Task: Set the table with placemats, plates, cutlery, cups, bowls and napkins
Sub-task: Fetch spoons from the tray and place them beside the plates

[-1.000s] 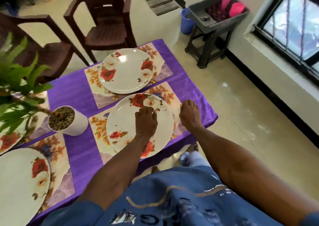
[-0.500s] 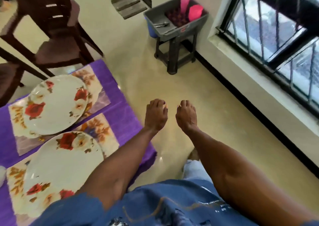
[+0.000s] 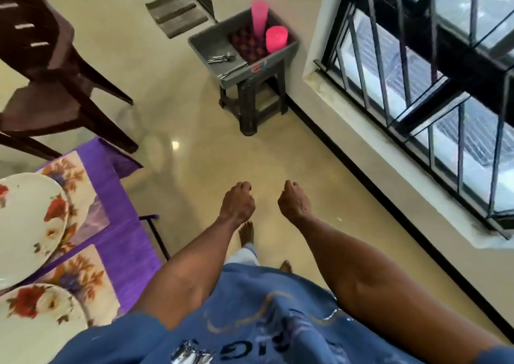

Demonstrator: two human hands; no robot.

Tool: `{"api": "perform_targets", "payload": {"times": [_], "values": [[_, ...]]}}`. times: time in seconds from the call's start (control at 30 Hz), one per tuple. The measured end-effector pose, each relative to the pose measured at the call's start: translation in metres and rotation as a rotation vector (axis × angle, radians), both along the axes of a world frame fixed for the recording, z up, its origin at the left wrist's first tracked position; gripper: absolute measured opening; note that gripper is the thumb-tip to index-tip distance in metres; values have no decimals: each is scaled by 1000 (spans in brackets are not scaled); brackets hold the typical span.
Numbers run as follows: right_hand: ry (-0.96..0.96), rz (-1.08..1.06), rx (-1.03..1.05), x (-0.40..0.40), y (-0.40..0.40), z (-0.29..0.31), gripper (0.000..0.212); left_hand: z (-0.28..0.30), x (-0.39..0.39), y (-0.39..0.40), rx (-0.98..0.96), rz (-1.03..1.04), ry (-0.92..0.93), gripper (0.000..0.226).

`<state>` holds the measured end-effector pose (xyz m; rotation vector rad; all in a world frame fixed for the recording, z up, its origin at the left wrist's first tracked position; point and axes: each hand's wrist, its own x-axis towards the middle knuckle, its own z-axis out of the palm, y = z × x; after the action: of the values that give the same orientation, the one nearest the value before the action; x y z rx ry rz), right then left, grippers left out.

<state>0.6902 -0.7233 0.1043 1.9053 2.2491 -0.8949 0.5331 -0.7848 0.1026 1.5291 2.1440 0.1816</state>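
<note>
Plates sit on placemats at left on the bench. Left hand and right hand hang over the floor, fingers loosely curled, holding nothing. Far off, a tub holds cutlery and pink cups.

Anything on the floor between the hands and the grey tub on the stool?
In the head view, only bare glossy floor lies between the left hand, right hand and the grey tub on its stool.

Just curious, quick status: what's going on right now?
Both hands, left and right, empty, fingers loosely curled. Cutlery and pink cups in grey bin ahead. Open floor between.
</note>
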Motion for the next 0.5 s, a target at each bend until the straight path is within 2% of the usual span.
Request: {"api": "perform_targets", "payload": {"times": [0.23, 0.37, 0.5], "values": [[26, 4, -53, -68, 99, -16, 13, -23, -83, 88, -70, 12, 15, 31], [20, -56, -43, -134, 166, -4, 21, -28, -164, 145, -108, -8, 21, 31], [126, -148, -96, -207, 228, 7, 32, -23, -246, 205, -124, -59, 63, 31]]}}
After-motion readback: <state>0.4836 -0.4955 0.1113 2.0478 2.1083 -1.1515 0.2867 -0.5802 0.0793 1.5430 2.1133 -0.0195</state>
